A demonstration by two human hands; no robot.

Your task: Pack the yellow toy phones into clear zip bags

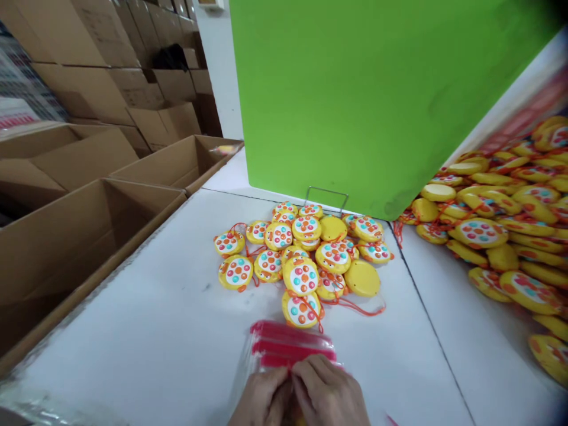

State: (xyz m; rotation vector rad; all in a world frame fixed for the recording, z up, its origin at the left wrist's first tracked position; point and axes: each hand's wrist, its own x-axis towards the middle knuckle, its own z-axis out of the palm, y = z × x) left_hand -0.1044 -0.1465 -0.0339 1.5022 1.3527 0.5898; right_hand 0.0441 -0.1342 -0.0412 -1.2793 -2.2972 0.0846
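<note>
Low in the view, my left hand [261, 395] and my right hand [331, 390] are close together, fingers pinched. A bit of red shows between the fingertips, which looks like the red top strip of a clear plastic bag; a speck of yellow shows beneath. Just beyond my hands lies a stack of clear plastic bags with red strips [290, 343], partly covered by them. Past the bags is a loose pile of yellow duck-faced toys [303, 276] with coloured dots and orange cord loops. Two or more toys lie with plain yellow backs up.
A large heap of the same toys [481, 232] fills the right side. Behind the small pile stands a green board [337, 106] with a wire stand [327, 190] at its foot. Open cardboard boxes [95, 231] line the left table edge; stacked cartons [84, 89] rise behind.
</note>
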